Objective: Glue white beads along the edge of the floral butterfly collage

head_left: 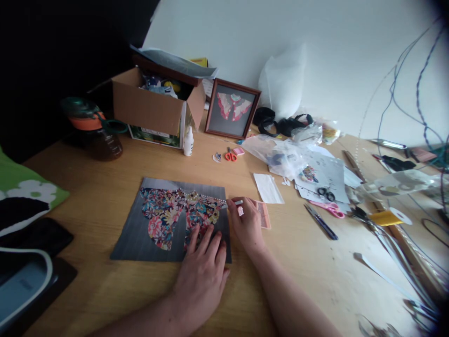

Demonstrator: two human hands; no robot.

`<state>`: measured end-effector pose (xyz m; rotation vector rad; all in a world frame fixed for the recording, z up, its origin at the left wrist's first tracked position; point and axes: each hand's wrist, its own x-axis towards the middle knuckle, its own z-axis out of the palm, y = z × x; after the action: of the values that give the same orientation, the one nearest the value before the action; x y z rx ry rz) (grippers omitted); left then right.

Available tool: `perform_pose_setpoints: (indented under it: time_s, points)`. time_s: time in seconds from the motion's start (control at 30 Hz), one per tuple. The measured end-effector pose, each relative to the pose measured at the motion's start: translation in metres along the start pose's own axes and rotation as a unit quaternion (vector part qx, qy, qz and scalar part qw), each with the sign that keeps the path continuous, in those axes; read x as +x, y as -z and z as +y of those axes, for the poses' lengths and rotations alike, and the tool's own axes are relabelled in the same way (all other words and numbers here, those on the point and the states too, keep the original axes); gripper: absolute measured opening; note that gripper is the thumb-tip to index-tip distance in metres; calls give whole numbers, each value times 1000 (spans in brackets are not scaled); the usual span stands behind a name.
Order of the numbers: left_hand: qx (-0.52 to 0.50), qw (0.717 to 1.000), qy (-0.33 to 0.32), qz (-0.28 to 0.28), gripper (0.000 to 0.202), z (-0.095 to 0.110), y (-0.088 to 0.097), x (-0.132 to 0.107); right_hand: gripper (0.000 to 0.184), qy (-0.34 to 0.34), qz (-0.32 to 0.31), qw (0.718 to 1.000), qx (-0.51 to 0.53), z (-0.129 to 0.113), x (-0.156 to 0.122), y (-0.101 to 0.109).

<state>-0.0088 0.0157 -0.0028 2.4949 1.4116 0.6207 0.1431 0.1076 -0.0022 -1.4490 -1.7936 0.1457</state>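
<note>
While the left hand (206,262) rests on the flowered collar (163,210) with its fingers loosely spread and gripping nothing, the right hand (247,222), seen from the head view, pinches a slim white stick (240,202) at the collar's right end. The collar lies on a grey sheet (128,245), well in from the far edge of the desk (157,164), with pale beads along its top. A pink card (264,215) sits partly beneath the right hand. Toward the desk's far edge stand a cardboard box (150,105), a white bottle (188,142) and a picture frame (208,122).
</note>
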Motion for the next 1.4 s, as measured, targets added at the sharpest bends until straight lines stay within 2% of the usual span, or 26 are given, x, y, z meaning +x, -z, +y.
perform_pose_setpoints:
  time_s: [1.03,1.27,1.4]
  points:
    - [-7,1000,4,-2,37,1,-1,-1,20,1,-15,1000,-8,-2,0,2]
    - [-8,1000,2,2,37,1,-1,-1,20,9,17,999,-25,-1,0,4]
    - [-10,1000,4,9,36,1,-2,-1,19,2,9,1000,-12,0,0,3]
